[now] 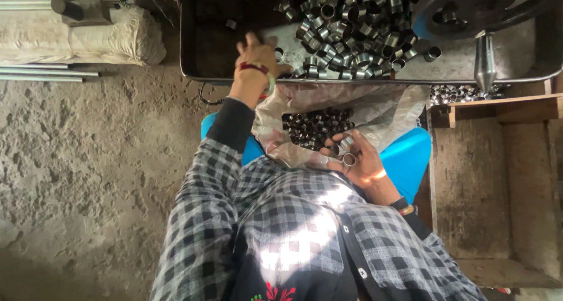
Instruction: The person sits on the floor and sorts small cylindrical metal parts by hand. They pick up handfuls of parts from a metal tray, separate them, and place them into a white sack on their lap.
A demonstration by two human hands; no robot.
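Sorting metal rings from tray to sack

At upper centre the left hand (258, 57) reaches into the metal tray (199, 48), fingers spread over loose metal rings (346, 25). Just below centre the right hand (358, 160) lies half-open, cradling 2 rings (347, 151) beside the ring-filled sack (375, 110).

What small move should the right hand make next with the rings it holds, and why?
Probably tip the right hand over the open sack and drop its metal rings there: it rests at the sack's edge beside the rings already inside, while the left hand gathers more.
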